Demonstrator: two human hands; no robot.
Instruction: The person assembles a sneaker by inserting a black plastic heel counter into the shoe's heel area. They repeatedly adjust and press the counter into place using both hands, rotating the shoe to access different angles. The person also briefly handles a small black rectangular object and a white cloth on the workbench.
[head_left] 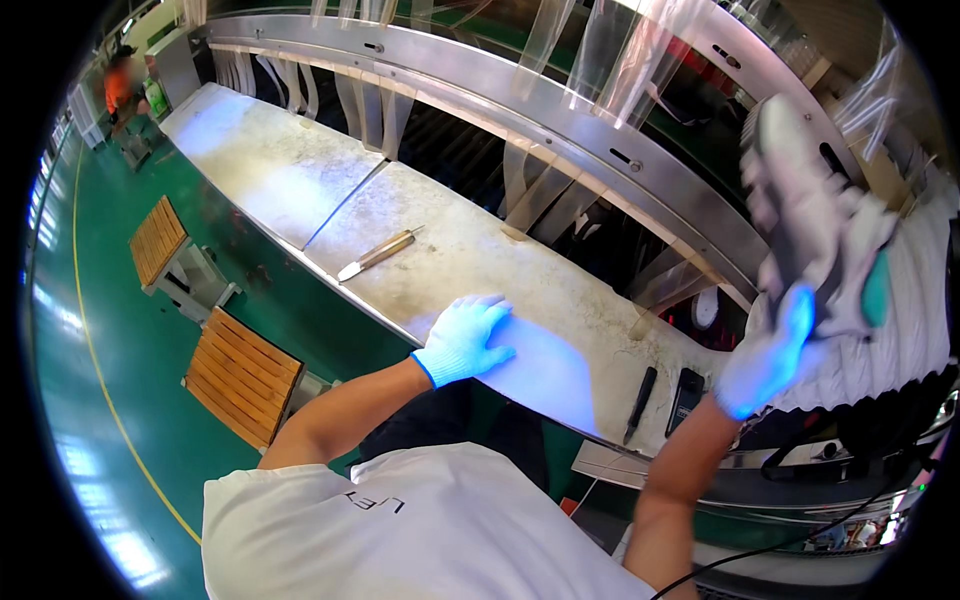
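My left hand, in a white knit glove with a blue cuff, rests on the pale worn bench. Its fingers are apart and hold nothing. Off to the right, my right hand, in the same kind of glove, grips a grey and white sneaker. The sneaker is raised above the bench with its toe up and is smeared by motion; a teal patch shows near its lower end. Beyond my left hand lie a wooden-handled awl and a pale-bladed tool, side by side.
A black pen-like tool and a black phone-like device lie at the bench's right end. Behind runs a metal rail with clear plastic strips. White pleated fabric bulges at right. Slatted stools stand left; a person is far off.
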